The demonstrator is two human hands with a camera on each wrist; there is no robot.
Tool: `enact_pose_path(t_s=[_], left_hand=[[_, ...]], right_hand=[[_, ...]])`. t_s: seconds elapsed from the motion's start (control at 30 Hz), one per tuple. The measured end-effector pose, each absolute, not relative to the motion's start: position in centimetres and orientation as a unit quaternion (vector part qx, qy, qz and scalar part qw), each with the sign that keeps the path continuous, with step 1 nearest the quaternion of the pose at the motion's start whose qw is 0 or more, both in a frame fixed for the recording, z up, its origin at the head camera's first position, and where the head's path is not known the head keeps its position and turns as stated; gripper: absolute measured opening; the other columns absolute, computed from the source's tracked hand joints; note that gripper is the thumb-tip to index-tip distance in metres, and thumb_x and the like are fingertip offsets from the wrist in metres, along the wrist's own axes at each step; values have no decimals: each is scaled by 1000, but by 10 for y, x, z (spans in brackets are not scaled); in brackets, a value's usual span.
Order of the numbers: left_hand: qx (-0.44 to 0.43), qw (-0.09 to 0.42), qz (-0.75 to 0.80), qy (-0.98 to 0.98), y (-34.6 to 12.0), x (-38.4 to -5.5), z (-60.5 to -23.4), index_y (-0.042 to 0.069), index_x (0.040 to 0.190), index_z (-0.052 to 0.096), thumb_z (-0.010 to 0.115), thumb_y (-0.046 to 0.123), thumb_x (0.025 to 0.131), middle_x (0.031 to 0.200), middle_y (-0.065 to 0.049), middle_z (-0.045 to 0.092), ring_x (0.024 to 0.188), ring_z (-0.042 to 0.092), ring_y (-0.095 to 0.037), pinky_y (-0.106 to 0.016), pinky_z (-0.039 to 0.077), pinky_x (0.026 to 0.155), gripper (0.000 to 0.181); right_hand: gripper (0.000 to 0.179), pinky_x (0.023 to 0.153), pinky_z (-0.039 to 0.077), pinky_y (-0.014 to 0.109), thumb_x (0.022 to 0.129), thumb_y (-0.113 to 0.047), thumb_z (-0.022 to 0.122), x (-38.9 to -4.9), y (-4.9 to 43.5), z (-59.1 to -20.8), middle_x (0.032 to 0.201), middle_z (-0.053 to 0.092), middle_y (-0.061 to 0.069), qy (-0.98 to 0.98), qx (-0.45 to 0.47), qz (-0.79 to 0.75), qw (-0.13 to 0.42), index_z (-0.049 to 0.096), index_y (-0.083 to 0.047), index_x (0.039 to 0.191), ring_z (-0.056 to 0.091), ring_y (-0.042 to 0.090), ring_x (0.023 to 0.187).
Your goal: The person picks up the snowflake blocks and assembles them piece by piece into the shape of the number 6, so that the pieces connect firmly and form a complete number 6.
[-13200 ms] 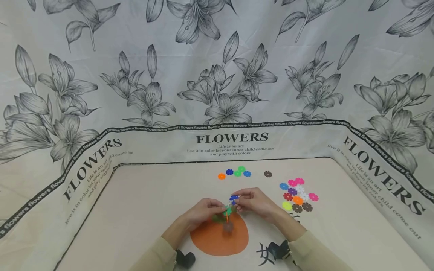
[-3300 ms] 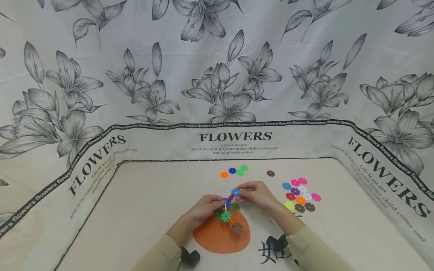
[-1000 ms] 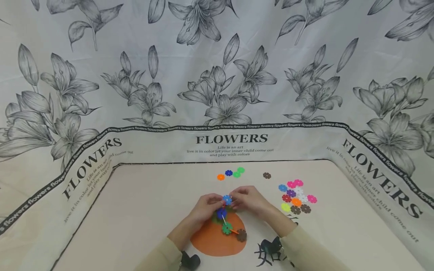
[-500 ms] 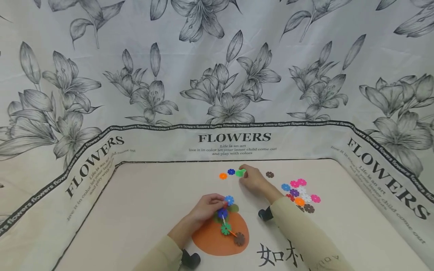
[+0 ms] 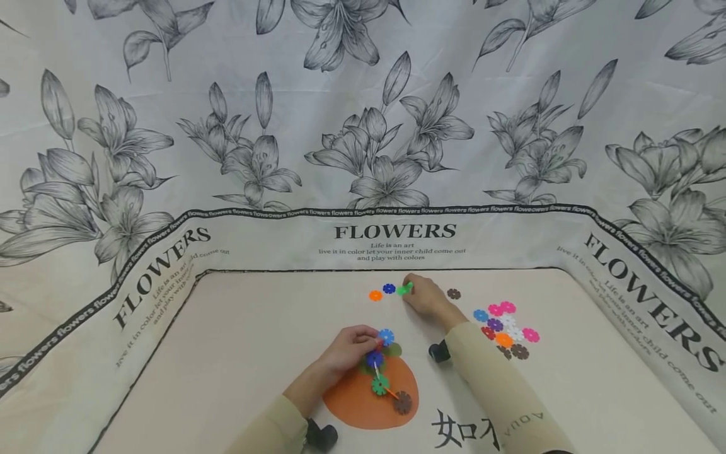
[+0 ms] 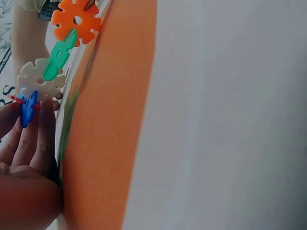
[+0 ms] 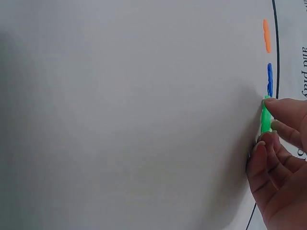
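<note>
My left hand [image 5: 348, 348] pinches a chain of slotted flower-shaped plastic discs over the orange printed circle [image 5: 363, 403]. In the head view a light blue disc [image 5: 386, 337] tops the chain. Below follow a dark blue disc [image 5: 375, 359], a green disc [image 5: 380, 385] and a brown disc [image 5: 403, 402]. The left wrist view shows a white disc [image 6: 41, 77] and an orange disc [image 6: 76, 20] linking them edge-on, and a red one by the fingertips. Farther back, my right hand [image 5: 424, 296] pinches a bright green disc [image 7: 265, 115] by its edges, close to the tabletop.
Left of the right hand lie a loose dark blue disc [image 5: 388, 288] and an orange disc [image 5: 375, 295]. A single brown disc [image 5: 454, 294] lies to its right. Several mixed discs, including a purple disc [image 5: 495, 325], spread at the right beside the sleeve. Printed cloth walls surround the table.
The light blue disc, which lay at the back earlier, now tops the chain. My right hand has left the chain, reached back and grasped a bright green disc. My left hand keeps its hold.
</note>
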State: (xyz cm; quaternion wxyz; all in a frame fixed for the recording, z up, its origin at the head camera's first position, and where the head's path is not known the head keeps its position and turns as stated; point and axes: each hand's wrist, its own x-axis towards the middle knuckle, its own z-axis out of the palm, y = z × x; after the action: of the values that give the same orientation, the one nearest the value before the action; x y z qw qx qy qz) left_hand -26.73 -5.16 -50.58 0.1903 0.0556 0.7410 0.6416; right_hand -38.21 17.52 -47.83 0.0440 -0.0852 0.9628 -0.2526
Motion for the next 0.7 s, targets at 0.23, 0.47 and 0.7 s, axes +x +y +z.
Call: enact_pose_path(t_s=[0.23, 0.47, 0.7], left_hand=[[46, 194, 636, 745, -51, -269, -503, 5, 115, 68, 64, 23, 103, 105, -6, 76, 98, 68, -17, -37, 54, 98, 23], [52, 193, 631, 749, -50, -269, -503, 5, 116, 68, 65, 23, 102, 102, -6, 75, 96, 68, -16, -36, 55, 97, 22], [53, 191, 633, 748, -50, -267, -503, 4, 116, 68, 65, 23, 102, 103, -6, 75, 96, 68, -16, -35, 54, 97, 23]], right_hand=[[28, 78, 51, 37, 97, -15, 67, -379, 180, -478, 100, 61, 10, 953, -76, -289, 42, 58, -2, 119, 57, 23, 88], [16, 71, 55, 31, 97, -11, 66, -363, 186, -477, 92, 66, 9, 931, -72, -356, 42, 61, -1, 108, 63, 18, 78], [14, 67, 57, 28, 96, -8, 67, -344, 191, -480, 85, 70, 8, 900, -67, -427, 54, 63, 1, 106, 68, 17, 71]])
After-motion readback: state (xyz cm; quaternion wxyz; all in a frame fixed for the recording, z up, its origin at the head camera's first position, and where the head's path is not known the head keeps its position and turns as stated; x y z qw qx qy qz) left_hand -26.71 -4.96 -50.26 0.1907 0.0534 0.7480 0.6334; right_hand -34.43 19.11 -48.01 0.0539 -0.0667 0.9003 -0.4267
